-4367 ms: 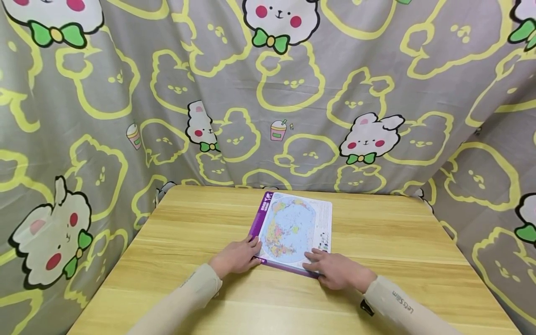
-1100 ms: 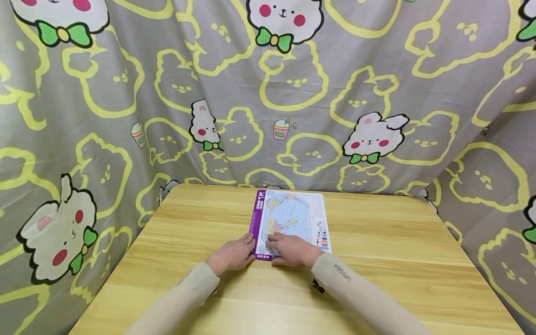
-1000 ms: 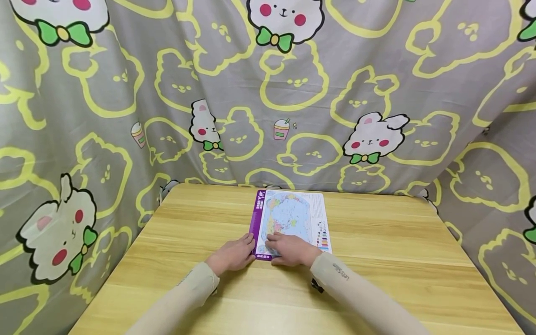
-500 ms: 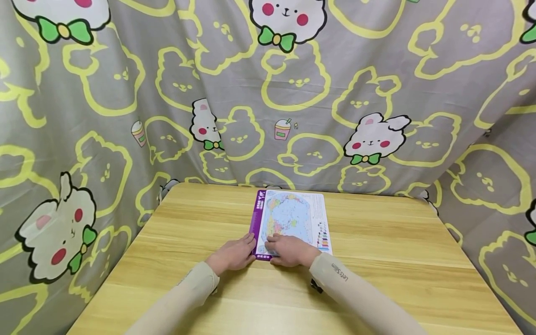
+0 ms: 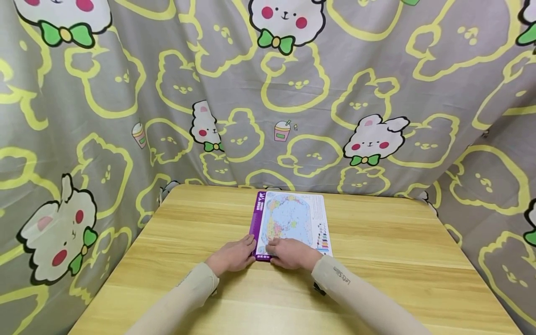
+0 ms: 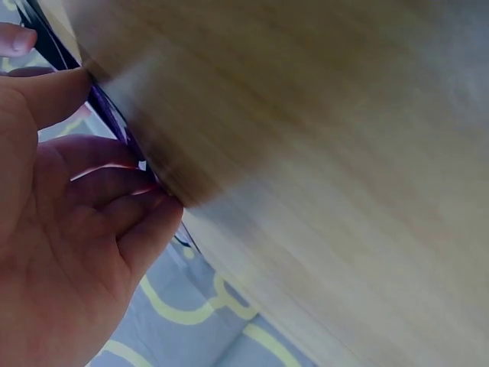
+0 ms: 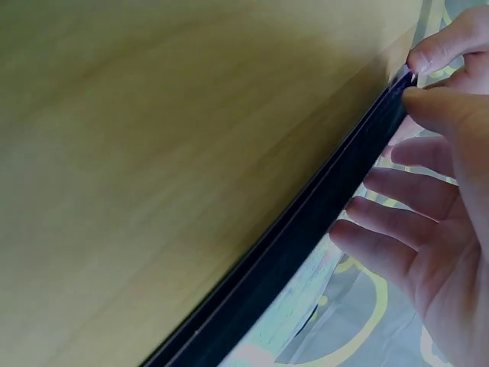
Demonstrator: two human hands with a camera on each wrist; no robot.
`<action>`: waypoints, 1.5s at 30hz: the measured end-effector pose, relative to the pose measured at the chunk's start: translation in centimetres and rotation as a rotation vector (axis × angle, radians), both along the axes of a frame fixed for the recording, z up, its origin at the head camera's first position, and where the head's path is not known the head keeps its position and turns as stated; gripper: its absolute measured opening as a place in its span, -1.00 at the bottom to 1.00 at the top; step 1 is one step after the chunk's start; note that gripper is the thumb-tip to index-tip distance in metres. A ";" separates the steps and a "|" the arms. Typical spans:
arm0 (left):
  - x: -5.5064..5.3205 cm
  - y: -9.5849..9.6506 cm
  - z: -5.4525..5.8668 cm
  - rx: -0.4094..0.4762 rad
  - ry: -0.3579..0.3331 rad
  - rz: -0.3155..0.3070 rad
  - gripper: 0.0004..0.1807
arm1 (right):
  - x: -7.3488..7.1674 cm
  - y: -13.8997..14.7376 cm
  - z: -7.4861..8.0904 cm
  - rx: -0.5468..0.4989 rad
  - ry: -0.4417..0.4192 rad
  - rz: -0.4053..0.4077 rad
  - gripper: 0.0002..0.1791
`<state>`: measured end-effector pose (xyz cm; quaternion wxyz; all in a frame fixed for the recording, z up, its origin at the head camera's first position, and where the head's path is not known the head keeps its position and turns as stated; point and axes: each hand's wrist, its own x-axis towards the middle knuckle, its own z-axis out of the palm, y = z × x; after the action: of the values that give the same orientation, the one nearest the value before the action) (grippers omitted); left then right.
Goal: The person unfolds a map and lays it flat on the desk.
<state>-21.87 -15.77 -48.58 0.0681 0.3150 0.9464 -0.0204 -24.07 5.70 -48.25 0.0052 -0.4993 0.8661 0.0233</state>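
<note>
A flat world map board (image 5: 293, 218) with a purple border lies on the table, its left side roughly square to the person. Along its left edge, close to the near-left corner, the left hand (image 5: 234, 253) touches with its fingers fairly straight. The right hand (image 5: 293, 253) rests on the near part of the map, fingers extended over the surface and covering part of it. In the right wrist view, the right thumb (image 7: 435, 107) is at the dark near edge of the map board (image 7: 306, 237), which shows thin layered lines. The left wrist view has the left fingertips (image 6: 164, 202) against the board's side.
The wooden table (image 5: 398, 260) extends to both sides of the board and in front of it. A grey curtain (image 5: 234, 83) with yellow outlines and white rabbits hangs behind the table and along both sides.
Since the oldest frame, the map board has turned straighter and shifted slightly left. The right hand has moved left from the near-right corner. Over the last second, hands and board look nearly still.
</note>
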 end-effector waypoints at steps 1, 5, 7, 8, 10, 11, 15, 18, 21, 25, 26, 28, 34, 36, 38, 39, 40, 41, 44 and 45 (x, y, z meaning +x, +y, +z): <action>0.0 0.0 0.0 -0.003 -0.001 -0.001 -0.38 | 0.1 0.0 0.0 -0.002 0.005 0.002 -0.65; 0.0 0.0 -0.1 -0.013 -0.001 -0.002 -0.38 | 0.3 0.2 -0.1 -0.011 0.029 0.002 -0.68; -0.1 0.0 -0.1 -0.018 0.004 -0.006 -0.38 | 0.4 0.2 -0.1 -0.007 0.050 0.002 -0.68; -0.1 0.0 -0.1 -0.019 0.007 -0.008 -0.38 | 0.5 0.3 0.0 -0.008 0.057 0.002 -0.69; -0.1 0.0 0.0 -0.020 0.013 -0.014 -0.38 | 0.6 0.4 0.2 0.002 0.083 0.004 -0.69; 0.0 0.1 0.1 -0.022 0.015 -0.016 -0.38 | 0.6 0.4 0.3 0.010 0.095 0.006 -0.69; 0.1 0.3 0.4 -0.039 0.023 -0.022 -0.39 | 0.7 0.5 0.8 0.045 0.155 0.022 -0.70; 0.2 0.4 0.5 -0.046 0.022 -0.021 -0.39 | 0.9 0.7 1.4 0.064 0.184 0.028 -0.67; 0.2 0.4 0.5 -0.048 0.011 -0.017 -0.38 | 1.1 1.0 2.1 0.078 0.198 0.024 -0.62; 0.2 0.4 0.3 -0.046 0.004 -0.009 -0.38 | 1.3 1.5 3.2 0.072 0.244 0.029 -0.60; 0.2 0.4 0.3 -0.043 0.004 -0.007 -0.38 | 1.3 1.6 3.4 0.066 0.265 0.037 -0.60; 0.2 0.4 0.2 -0.042 0.007 -0.002 -0.38 | 1.3 1.9 3.9 0.048 0.307 0.051 -0.61; 0.3 0.6 0.1 -0.030 0.002 0.021 -0.38 | 1.2 2.7 5.0 -0.001 0.381 0.087 -0.63; 0.3 0.8 0.0 -0.025 0.007 0.026 -0.39 | 1.1 2.9 5.3 -0.009 0.393 0.092 -0.64; 0.3 0.9 -0.1 -0.033 0.015 0.031 -0.39 | 1.2 3.2 5.7 -0.019 0.407 0.094 -0.64; 0.3 0.9 -0.2 -0.034 0.019 0.033 -0.39 | 1.2 3.3 5.9 -0.023 0.414 0.094 -0.64; 0.3 1.0 -0.3 -0.040 0.024 0.035 -0.39 | 1.3 3.5 6.2 -0.026 0.425 0.092 -0.65; 0.3 1.0 -0.3 -0.047 0.029 0.038 -0.39 | 1.3 3.6 6.4 -0.027 0.430 0.089 -0.65; 0.2 1.1 -0.4 -0.059 0.037 0.050 -0.40 | 1.5 4.0 7.0 -0.024 0.433 0.073 -0.65; 0.2 1.2 -0.3 -0.058 0.035 0.057 -0.40 | 1.6 4.2 7.2 -0.025 0.426 0.067 -0.65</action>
<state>-21.65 -14.58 -48.92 0.0612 0.2852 0.9551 -0.0517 -22.47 9.87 -41.03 -0.1849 -0.5114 0.8309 0.1179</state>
